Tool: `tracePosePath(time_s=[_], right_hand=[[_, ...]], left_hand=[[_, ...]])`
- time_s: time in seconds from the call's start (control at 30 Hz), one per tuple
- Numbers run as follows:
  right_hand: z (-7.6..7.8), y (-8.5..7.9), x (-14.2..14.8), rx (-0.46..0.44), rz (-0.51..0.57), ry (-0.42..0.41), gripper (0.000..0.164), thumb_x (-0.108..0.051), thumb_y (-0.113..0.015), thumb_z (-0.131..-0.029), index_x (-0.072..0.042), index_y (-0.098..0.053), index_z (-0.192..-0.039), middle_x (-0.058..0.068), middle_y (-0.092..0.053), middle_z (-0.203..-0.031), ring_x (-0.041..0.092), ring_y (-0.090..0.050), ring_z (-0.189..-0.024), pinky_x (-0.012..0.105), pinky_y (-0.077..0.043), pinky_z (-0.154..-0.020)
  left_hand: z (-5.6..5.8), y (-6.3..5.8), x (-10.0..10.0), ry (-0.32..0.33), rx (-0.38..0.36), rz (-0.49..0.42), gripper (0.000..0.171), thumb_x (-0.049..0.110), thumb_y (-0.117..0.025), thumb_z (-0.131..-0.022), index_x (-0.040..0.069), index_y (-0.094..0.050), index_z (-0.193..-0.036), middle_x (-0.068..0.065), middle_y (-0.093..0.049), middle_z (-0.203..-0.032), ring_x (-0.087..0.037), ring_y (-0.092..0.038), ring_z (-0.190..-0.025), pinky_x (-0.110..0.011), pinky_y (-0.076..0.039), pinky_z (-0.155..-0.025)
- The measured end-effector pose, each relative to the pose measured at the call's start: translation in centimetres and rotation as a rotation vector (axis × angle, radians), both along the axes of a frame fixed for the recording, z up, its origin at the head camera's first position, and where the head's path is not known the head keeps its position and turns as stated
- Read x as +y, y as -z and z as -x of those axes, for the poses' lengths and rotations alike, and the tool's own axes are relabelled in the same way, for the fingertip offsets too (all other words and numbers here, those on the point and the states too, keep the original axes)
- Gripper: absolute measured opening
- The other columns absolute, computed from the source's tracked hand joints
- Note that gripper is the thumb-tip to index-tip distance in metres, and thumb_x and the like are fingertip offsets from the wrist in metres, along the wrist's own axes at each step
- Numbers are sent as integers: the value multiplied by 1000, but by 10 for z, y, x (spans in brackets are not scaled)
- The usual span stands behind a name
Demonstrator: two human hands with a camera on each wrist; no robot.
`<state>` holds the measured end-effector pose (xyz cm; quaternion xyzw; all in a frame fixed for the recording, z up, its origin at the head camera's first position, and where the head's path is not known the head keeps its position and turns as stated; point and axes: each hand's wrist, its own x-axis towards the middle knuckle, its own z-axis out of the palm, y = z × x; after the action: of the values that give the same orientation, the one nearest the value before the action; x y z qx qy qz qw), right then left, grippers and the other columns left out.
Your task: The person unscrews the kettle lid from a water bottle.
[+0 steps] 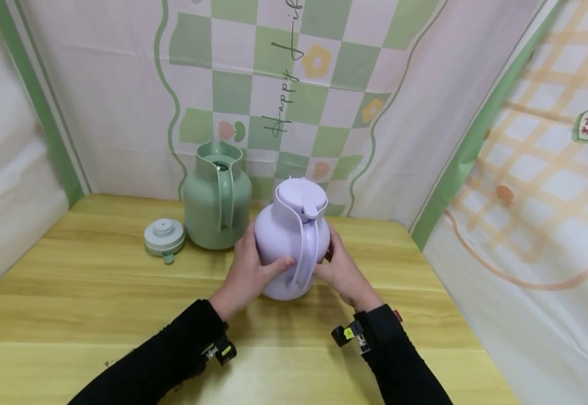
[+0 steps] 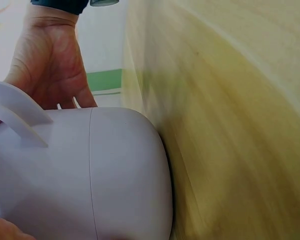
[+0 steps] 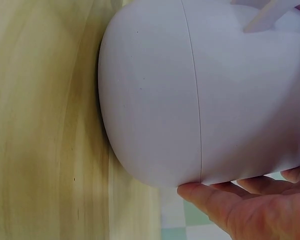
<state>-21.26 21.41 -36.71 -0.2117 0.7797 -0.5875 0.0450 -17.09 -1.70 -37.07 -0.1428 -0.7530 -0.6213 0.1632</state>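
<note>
A lilac thermos jug [image 1: 275, 236] stands upright between both hands, its handle [image 1: 308, 253] turned towards me and its lid [image 1: 301, 196] on. My left hand [image 1: 247, 275] grips the left side of the body, thumb across the front beside the handle. From the right, my right hand [image 1: 343, 273] holds the other side; its fingers pass behind the jug, partly hidden. The right wrist view shows the right hand's fingers [image 3: 205, 197] against the body. In the left wrist view, the jug's rounded base [image 2: 140, 170] is right at the tabletop, with a thin dark shadow along it.
A green thermos jug [image 1: 200, 208] with an open top stands behind and left of the lilac one. Beside it on the wooden table [image 1: 121, 315] lies a grey-green lid [image 1: 164, 236]. Printed cloth [image 1: 233, 90] hangs behind the table and on both sides.
</note>
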Motion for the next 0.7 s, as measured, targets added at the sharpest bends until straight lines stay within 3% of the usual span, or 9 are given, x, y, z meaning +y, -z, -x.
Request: tracePosePath(time_s=[0.47, 0.7], right_hand=[[-7, 4, 1, 8, -12, -1, 108, -25, -88, -84, -34, -18, -166, 2, -39, -159, 32, -45, -143, 54, -42, -113], [-6, 2, -1, 29, -13, -9, 106, -21, -86, -86, -31, -17, -166, 4, -36, -162, 32, -42, -146, 52, -39, -115]], left_hand=[[-10, 0, 1, -5, -17, 6, 100, 32, -92, -81, 15, -33, -159, -9, -56, -145, -28, -60, -129, -50, -50, -108], [-12, -3, 0, -22, -66, 34, 104, 35, -91, -82, 14, -27, -162, -11, -52, -146, -29, -56, -133, -51, -48, -111]])
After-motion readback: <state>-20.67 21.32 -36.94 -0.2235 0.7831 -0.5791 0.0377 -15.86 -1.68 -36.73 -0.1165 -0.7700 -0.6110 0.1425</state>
